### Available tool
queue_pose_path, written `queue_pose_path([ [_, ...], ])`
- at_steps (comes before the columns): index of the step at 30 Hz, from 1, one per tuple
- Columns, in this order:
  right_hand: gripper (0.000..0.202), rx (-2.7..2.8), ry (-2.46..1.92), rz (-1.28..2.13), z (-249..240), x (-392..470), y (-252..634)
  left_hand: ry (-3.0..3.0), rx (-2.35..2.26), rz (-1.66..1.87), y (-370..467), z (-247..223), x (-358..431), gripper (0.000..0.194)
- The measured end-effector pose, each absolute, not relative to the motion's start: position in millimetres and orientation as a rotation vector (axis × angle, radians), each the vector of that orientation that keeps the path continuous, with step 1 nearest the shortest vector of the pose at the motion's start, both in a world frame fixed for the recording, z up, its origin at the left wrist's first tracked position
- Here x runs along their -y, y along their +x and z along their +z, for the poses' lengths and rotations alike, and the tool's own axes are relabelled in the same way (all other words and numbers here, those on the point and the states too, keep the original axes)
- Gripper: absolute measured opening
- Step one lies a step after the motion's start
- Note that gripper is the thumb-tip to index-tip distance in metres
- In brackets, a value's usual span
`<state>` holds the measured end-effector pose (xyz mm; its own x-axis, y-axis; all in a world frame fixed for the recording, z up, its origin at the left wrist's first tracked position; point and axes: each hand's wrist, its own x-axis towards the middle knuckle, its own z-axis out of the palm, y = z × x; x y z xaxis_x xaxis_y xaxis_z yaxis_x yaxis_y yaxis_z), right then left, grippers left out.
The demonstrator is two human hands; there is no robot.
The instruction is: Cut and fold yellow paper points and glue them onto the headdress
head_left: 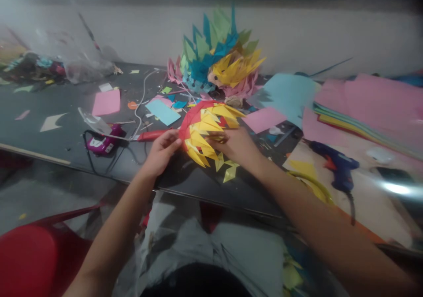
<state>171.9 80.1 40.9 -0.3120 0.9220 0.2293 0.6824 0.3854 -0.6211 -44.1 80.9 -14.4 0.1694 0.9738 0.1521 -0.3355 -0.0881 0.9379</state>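
A rounded red paper craft [190, 120] with rows of pointed yellow folded paper pieces [206, 125] rests near the table's front edge. My left hand [164, 150] pinches its left rim, thumb on the near side. Against the yellow points on the right side is my right hand [238, 146], its fingers curled on a yellow folded paper piece [217, 137] and partly hidden. Loose pale yellow folded pieces [230, 172] lie just below the craft. A red handle [153, 135] lies just left of it, behind my left hand.
Behind stands a larger spiky paper craft [211, 61] in blue, green, yellow and pink. A blue glue gun [337, 162], yellow tape roll [312, 184] and coloured sheets [370, 107] lie right. Left are a purple device [105, 140] with cables and paper scraps. A red stool [29, 261] stands lower left.
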Motion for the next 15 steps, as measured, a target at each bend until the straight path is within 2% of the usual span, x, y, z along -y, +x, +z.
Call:
queue_pose_path([
  [6,0.023,2.252,-1.375,0.342,31.1,-74.5,163.0,1.15,-0.724,1.304,-43.9,-12.2,-78.6,0.018],
  [15,0.025,2.359,-1.369,0.435,24.0,-53.9,167.7,1.418,-0.896,1.204,-41.4,-5.7,-63.3,0.015],
])
